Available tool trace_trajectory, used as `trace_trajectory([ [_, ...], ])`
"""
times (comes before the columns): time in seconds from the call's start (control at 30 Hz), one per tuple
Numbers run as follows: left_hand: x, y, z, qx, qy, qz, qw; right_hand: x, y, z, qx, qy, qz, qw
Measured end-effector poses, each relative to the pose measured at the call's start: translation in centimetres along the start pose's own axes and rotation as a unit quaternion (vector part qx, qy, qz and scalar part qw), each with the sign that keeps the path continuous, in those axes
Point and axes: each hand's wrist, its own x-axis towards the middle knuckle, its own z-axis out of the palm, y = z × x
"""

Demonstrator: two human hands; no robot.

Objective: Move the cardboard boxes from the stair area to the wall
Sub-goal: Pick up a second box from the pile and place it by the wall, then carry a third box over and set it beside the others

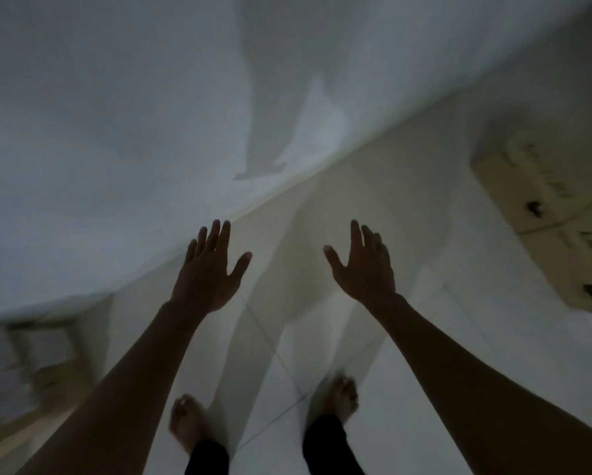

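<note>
A cardboard box [548, 214] lay on the floor [459, 337] at the right edge of the view, close to the foot of the wall [116, 132]; whether it touched the wall could not be told. Its top was flat, pale tan, with a seam across the flaps and dark printed marks, blurred beyond reading. It sat well to the right of both hands and was touched by neither.

The right hand [364, 269] was stretched forward with its back to the camera, its fingers [356, 234] spread and straight, gripping nothing. The left hand [207, 272] mirrored it, fingers [215, 238] splayed apart and empty too. Both bare forearms reached out over the floor, and the box lay nearer the right hand than the left.

The floor was smooth, glossy and pale, cut by thin tile joints, and it carried soft shadows of the arms. The wall was plain, matt and whitish, meeting the floor in a slanting line just beyond the fingertips; a grey shadow fell across it.

Two bare feet stood on the tiles below the hands, the left foot [186, 426] and the right foot [339, 399], with dark trouser hems above them. At the lower left a blurred, boxy, greyish shape [37, 358] stood against the wall, too smeared to identify.
</note>
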Motion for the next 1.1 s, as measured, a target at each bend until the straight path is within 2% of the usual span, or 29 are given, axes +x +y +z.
trace_trajectory([
  [0.23, 7.6, 22.3, 5.8, 0.066, -0.089, 0.165, 0.98, 1.2, 22.3, -10.4, 0.04, 0.061, 0.152, 0.986],
  [0.33, 9.4, 30.5, 8.0, 0.103, -0.116, 0.23, 0.961, 0.7, 30.0, -12.9, 0.067, 0.069, 0.219, 0.971],
  [0.47, 11.5, 39.1, 10.6, 0.138, -0.154, 0.277, 0.938, 0.1, 37.7, -15.8, 0.11, 0.079, 0.294, 0.946],
  [0.73, 20.7, 52.4, 14.6, 0.133, -0.24, 0.24, 0.931, 4.2, 50.4, -22.3, 0.145, 0.072, 0.391, 0.906],
  [0.93, 31.3, 60.6, 16.4, 0.148, -0.241, 0.224, 0.933, 14.5, 58.4, -25.8, 0.179, 0.113, 0.396, 0.894],
  [1.1, 40.5, 67.9, 19.8, 0.151, -0.23, 0.211, 0.938, 23.9, 65.3, -25.4, 0.201, 0.082, 0.392, 0.894],
])
